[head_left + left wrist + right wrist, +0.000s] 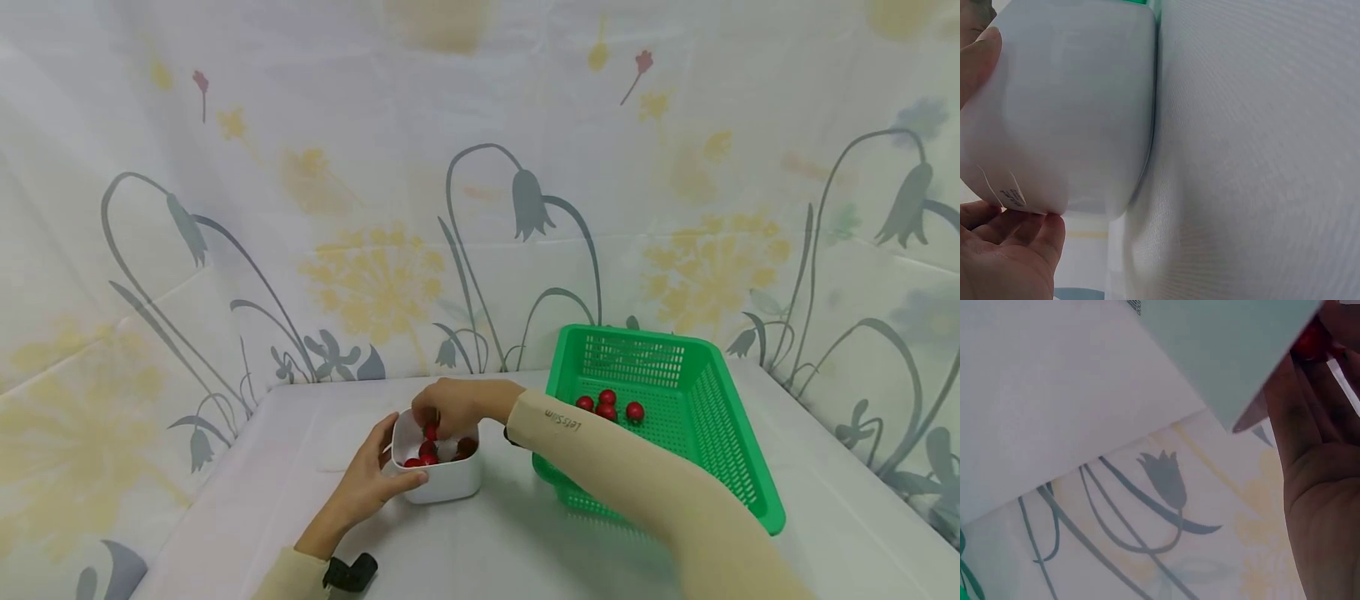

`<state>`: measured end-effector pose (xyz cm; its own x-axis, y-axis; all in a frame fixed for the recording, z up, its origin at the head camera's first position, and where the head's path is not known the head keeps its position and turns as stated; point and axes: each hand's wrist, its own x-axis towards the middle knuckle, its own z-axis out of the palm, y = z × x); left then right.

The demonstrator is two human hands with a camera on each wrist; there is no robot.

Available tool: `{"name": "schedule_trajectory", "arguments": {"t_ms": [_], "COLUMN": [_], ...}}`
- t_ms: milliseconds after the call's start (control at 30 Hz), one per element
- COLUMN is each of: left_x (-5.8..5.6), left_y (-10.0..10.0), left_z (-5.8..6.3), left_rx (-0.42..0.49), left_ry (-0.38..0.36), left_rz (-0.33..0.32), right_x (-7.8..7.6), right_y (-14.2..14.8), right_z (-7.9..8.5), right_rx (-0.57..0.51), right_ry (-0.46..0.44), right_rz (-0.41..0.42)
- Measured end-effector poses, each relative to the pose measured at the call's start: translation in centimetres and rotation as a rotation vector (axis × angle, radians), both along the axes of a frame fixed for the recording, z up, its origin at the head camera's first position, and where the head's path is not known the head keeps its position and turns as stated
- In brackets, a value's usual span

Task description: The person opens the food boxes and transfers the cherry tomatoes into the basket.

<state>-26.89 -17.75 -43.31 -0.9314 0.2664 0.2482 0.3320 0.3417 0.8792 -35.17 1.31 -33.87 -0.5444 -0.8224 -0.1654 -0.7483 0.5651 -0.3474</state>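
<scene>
A white square container (pixel 446 483) with rounded corners stands on the table, several small round red fruits (pixel 427 451) lying inside it. My left hand (pixel 366 483) grips its left side, thumb against the near wall; in the left wrist view the fingertips (pixel 1054 219) press the container's wall (pixel 1072 106). Reaching in from the right, my right hand (pixel 456 405) pinches one red fruit (pixel 431 431) inside the opening. The right wrist view shows part of that glossy red fruit (pixel 1311 344) by the fingers, partly covered by the container's rim.
Right of the container is a green perforated plastic basket (pixel 738 417) with several red fruits (pixel 607 412) at its left; my right forearm crosses its near left corner. A white cloth covers the table (pixel 495 550). Behind it hangs a flower-print curtain (pixel 480 108).
</scene>
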Motion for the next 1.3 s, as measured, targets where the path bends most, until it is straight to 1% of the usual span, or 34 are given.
{"name": "schedule_trajectory", "arguments": {"t_ms": [167,267,333,533,633,733,833,900,1000,1133,1300], "left_x": [-0.1,-0.1,-0.1,0.1,0.1,0.1,0.0,0.0,-0.2,-0.2,0.0], "left_y": [0.1,0.1,0.1,0.1,0.1,0.1,0.2,0.3,0.3,0.3,0.3], "left_z": [-0.2,-0.3,-0.3,-0.4,-0.4,-0.3,-0.2,-0.1,-0.2,-0.1,0.0], "left_rx": [-0.003,-0.001,0.005,0.011,0.01,0.012,0.007,0.001,-0.001,0.004,0.0], "left_ry": [0.003,0.006,0.005,0.01,0.02,0.026,0.027,0.025,0.022,0.013,-0.006], "left_rz": [0.007,0.013,0.015,0.022,0.023,0.023,0.025,0.029,0.034,0.035,0.022], "right_x": [0.6,1.0,1.2,1.6,1.7,1.6,1.5,1.4,1.4,1.5,1.5], "right_y": [1.5,2.7,3.8,8.2,10.7,13.1,15.1,16.4,17.9,19.1,19.9], "right_z": [2.2,3.3,3.9,4.9,5.2,5.4,5.3,5.0,4.4,3.0,1.0], "right_rx": [-0.058,-0.084,-0.107,-0.155,-0.175,-0.188,-0.189,-0.186,-0.173,-0.144,-0.104], "right_ry": [0.019,0.019,0.002,-0.028,-0.015,0.018,0.056,0.063,0.05,0.023,-0.001], "right_rz": [0.001,-0.025,-0.05,-0.136,-0.171,-0.19,-0.207,-0.223,-0.237,-0.255,-0.272]}}
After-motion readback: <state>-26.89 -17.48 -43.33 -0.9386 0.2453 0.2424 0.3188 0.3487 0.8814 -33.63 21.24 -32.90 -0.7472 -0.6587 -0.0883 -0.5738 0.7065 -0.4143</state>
